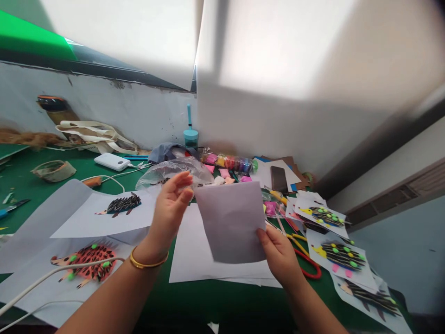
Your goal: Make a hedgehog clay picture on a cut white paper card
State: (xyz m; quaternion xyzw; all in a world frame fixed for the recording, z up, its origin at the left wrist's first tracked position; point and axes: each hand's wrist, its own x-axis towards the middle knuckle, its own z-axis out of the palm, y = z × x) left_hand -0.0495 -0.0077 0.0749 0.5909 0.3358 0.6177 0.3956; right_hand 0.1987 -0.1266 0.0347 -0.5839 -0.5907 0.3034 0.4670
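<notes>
My right hand (pixel 278 255) pinches the lower right corner of a small white sheet of paper (pixel 231 220), holding it up above the green table (pixel 187 297). My left hand (pixel 170 208), with a gold bangle on the wrist, hovers just left of the sheet's upper corner with fingers spread and slightly curled, holding nothing. Under the raised sheet lie blank white sheets (pixel 194 260).
Hedgehog craft pictures lie at left (pixel 121 204), lower left (pixel 86 262) and in a pile at right (pixel 340 253). Red-handled scissors (pixel 308 264), a clear plastic bag (pixel 174 171), coloured clay pots (pixel 231 162), a dark phone (pixel 278 178), a power bank (pixel 111 161), a white cable (pixel 52 276) and a teal cup (pixel 190 137) surround them.
</notes>
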